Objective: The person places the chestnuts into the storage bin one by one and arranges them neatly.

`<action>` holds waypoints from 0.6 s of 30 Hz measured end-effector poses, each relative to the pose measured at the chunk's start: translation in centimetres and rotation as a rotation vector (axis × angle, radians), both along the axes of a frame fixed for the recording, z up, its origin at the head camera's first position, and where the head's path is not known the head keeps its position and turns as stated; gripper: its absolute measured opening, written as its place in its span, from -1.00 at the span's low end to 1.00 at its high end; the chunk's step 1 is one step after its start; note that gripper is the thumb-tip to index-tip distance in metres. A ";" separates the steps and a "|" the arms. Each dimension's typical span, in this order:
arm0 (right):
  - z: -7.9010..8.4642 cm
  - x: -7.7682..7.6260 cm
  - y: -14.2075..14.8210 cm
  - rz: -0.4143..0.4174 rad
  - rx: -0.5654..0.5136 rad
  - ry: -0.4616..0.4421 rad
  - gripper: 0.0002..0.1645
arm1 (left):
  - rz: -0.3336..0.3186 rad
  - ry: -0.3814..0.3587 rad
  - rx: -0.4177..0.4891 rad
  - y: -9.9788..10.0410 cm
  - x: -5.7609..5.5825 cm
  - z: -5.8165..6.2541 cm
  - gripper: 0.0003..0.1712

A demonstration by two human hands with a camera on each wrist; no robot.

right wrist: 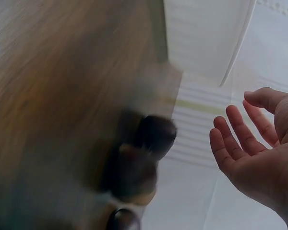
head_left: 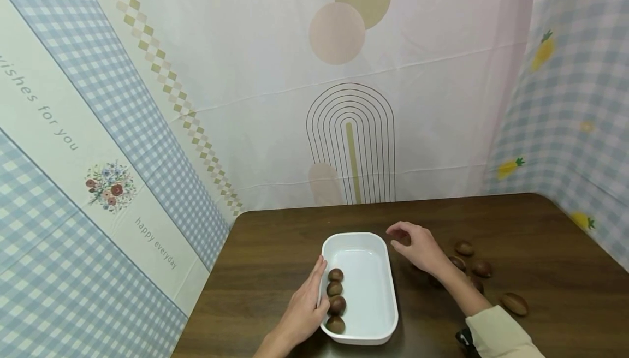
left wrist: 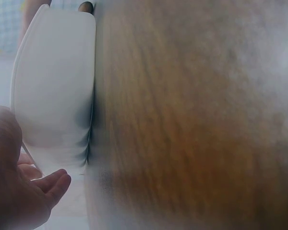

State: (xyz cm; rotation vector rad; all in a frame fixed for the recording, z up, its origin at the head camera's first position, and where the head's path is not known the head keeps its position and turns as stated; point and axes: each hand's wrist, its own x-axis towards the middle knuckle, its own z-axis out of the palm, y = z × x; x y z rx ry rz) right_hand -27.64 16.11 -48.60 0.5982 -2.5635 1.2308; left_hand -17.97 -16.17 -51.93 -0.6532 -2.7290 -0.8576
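Note:
A white rectangular baking dish (head_left: 368,292) stands on the table, with several brown chestnuts (head_left: 337,305) lined up along its inner left side. My left hand (head_left: 306,306) holds the dish's left wall, thumb over the rim and fingers along the outside. The left wrist view shows that hand (left wrist: 24,177) close against the dish's pale outer wall (left wrist: 57,81). To the right of the dish, my right hand (head_left: 417,247) hovers with loosely bent fingers and nothing between them. In the right wrist view, the right hand (right wrist: 254,143) is above several dark chestnuts (right wrist: 134,175).
More chestnuts (head_left: 482,268) lie scattered on the dark wooden table (head_left: 275,243) right of the dish, some partly hidden by my right forearm. One long chestnut (head_left: 514,303) lies farther right. Patterned cloths (head_left: 255,101) hang behind the table and at both sides.

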 end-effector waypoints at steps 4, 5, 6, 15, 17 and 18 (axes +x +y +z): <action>-0.5 -0.2 1.4 -0.014 -0.006 -0.039 -0.73 | 0.006 -0.015 -0.002 0.0 0.0 0.1 -0.12; -0.6 -0.3 1.7 -0.017 -0.007 -0.052 -0.73 | 0.007 -0.018 -0.003 0.0 -0.1 0.1 -0.12; -0.7 -0.3 2.0 -0.019 -0.007 -0.066 -0.72 | 0.009 -0.020 -0.003 0.1 -0.1 0.1 -0.12; -1.8 0.0 3.3 -0.030 0.029 -0.176 -0.69 | 0.004 -0.012 0.004 0.2 0.0 0.1 -0.13; -2.0 0.1 3.5 -0.029 0.036 -0.182 -0.69 | 0.003 -0.006 0.006 0.2 0.0 0.1 -0.13; -2.1 0.1 3.6 -0.029 0.037 -0.182 -0.68 | 0.004 -0.004 0.006 0.2 0.0 0.1 -0.14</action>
